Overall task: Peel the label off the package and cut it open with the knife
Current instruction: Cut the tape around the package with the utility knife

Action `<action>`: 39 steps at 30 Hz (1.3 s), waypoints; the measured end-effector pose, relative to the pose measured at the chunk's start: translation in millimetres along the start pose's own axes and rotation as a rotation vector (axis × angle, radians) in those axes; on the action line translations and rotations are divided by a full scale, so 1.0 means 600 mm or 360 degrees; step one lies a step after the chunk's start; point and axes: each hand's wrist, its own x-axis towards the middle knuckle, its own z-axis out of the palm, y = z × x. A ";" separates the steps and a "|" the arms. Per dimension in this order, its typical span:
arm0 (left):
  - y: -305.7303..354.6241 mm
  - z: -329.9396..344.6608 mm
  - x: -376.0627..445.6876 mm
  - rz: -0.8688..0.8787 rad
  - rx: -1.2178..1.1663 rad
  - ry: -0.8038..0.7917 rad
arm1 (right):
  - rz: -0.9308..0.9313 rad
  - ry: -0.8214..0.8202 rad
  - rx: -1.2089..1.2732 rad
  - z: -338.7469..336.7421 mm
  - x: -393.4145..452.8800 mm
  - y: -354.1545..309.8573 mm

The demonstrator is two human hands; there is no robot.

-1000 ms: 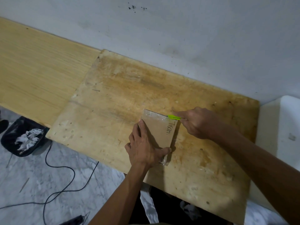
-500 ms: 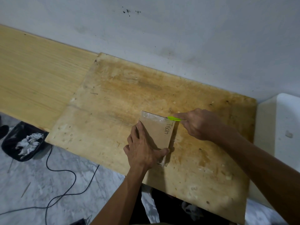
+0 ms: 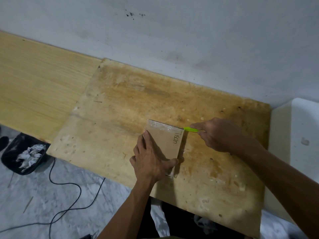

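Observation:
A flat brown package with handwriting along its right edge and clear tape across its far end lies on the worn plywood board. My left hand rests flat on the package's near left part, thumb stretched along its near edge. My right hand grips a knife with a bright green handle, whose tip sits at the package's far right corner. The blade itself is too small to make out.
A lighter wooden tabletop extends left under the board, against a grey wall. A white box-like object stands at the right. On the marble floor sit a black bin with crumpled paper and a black cable.
The knife's green tip has shifted slightly right, from over the package's far edge to its far right corner. My left hand stays pressed on the package.

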 end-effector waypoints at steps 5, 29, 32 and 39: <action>0.001 -0.001 0.001 -0.0006 0.0012 -0.0015 | 0.0027 -0.0021 0.0019 -0.001 0.002 0.000; 0.005 -0.014 0.000 -0.0012 0.0025 -0.0125 | 0.0959 0.0574 0.1125 0.119 -0.074 -0.030; 0.004 -0.016 0.001 -0.0010 0.0063 -0.0128 | 0.1220 0.0696 0.1354 0.154 -0.086 -0.062; 0.005 -0.029 0.002 0.0035 0.0119 -0.0168 | 0.1583 0.0656 0.1686 0.219 -0.092 -0.101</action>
